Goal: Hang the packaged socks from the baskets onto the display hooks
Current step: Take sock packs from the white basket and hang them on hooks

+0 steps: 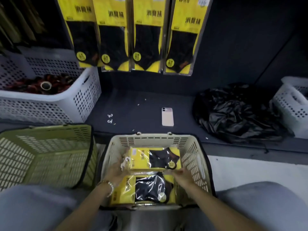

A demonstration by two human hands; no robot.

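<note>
A cream basket (193,157) sits between my knees and holds two stacks of yellow sock packs with black socks inside. My left hand (117,170) grips the hook end of the far stack of packs (155,158). My right hand (180,175) pinches that stack's near right edge. The near stack (150,189) lies flat under my wrists. Several yellow sock packs (115,34) hang in a row on the dark display wall above.
An olive basket (45,154) stands at the left with nothing visible inside. A white basket (80,95) with dark items sits on the ledge behind it. A phone (167,116), a black plastic bag (236,112) and another white basket (293,104) lie on the ledge.
</note>
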